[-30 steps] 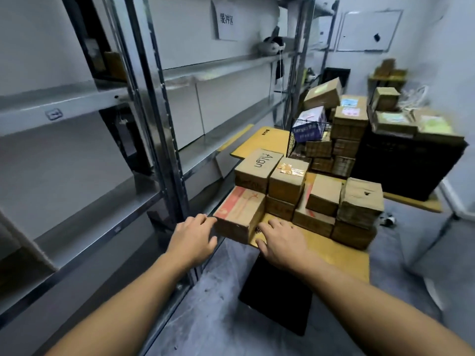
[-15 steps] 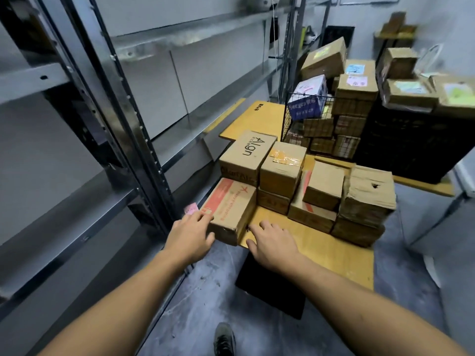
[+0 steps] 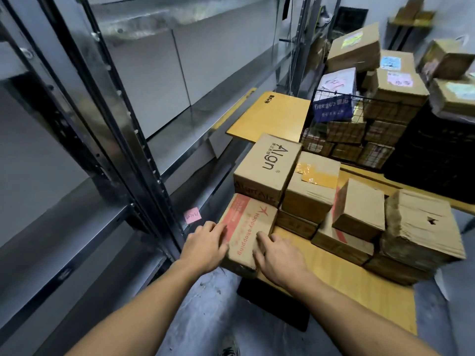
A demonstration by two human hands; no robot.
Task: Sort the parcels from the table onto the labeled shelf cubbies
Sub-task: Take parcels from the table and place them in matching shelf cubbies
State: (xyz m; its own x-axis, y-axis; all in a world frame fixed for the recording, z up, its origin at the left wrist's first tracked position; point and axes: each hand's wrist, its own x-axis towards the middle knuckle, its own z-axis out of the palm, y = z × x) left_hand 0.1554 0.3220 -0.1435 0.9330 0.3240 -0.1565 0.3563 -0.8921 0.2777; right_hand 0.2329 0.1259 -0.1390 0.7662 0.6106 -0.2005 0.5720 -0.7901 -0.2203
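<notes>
Where it sits at the near-left corner of the yellow wooden table (image 3: 347,286), low centre of the frame, the brown cardboard parcel (image 3: 246,227) with a red stripe and "happy shopping" print appears to overhang the edge slightly.

Hazards, as judged:
- Slip. The hold is on the sides and top only, with nothing under the base. A heavy parcel could slide out over the floor as it leaves the table.
- Disturbed stack. The tall brown cardboard box printed "Align" (image 3: 267,163) stands right behind, apparently touching the parcel's rear. A drag instead of a clean lift could tug it, or the smaller cartons packed to the right.
- Mis-sort. The pink paper label (image 3: 192,215) on the grey metal shelf rack (image 3: 77,206), just left of the parcel, is too small to read, so the correct cubby cannot be confirmed.
- Knock. The rack's upright post stands close to the left, and a wide swing could strike it.

Hands:
- Left hand (image 3: 205,246): against the parcel's left side, fingers hooked over the top edge onto the red stripe. Forearm enters from the lower left.
- Right hand (image 3: 277,255): at the near right corner, fingers on the top face, thumb on the near face. Forearm enters from the lower right.
- Both arms are extended forward, clasping the parcel between them.

Also present: a black wire basket (image 3: 347,140) of cartons, upper right.
</notes>
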